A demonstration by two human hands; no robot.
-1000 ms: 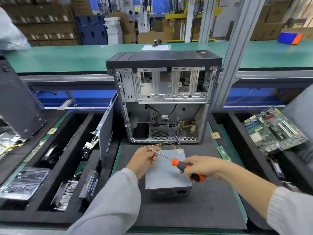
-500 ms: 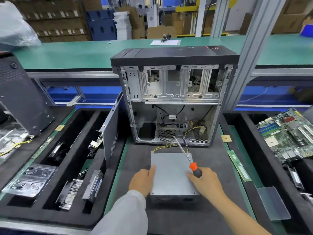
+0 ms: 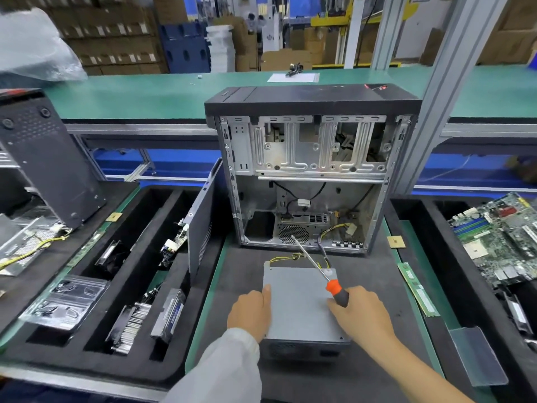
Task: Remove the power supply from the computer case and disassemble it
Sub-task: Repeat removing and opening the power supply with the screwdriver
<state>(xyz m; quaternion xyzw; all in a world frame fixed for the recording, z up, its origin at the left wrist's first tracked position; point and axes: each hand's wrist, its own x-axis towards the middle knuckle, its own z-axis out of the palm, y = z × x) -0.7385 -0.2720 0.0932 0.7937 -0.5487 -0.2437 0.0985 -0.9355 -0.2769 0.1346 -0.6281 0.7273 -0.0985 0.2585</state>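
Note:
The grey metal power supply (image 3: 299, 303) lies flat on the dark mat (image 3: 377, 286), out of the open computer case (image 3: 312, 170) that stands behind it. Yellow and black wires (image 3: 286, 257) trail from its far edge toward the case. My left hand (image 3: 251, 312) rests against the supply's left side, fingers straight along the edge. On its right side lies my right hand (image 3: 359, 315), which grips a screwdriver (image 3: 334, 292) with an orange and black handle; the shaft points up and away toward the case's bottom.
A foam tray (image 3: 96, 286) at the left holds a heatsink, a drive, a fan and bagged parts. A case side panel (image 3: 203, 216) leans beside the case. At the right are a motherboard (image 3: 499, 237), a memory stick (image 3: 415, 289) and a clear plastic piece (image 3: 476, 356).
My left hand let go of the screwdriver tip and dropped to the supply's left side. My right hand swung the screwdriver round, shaft pointing away, and settled on the supply's right side.

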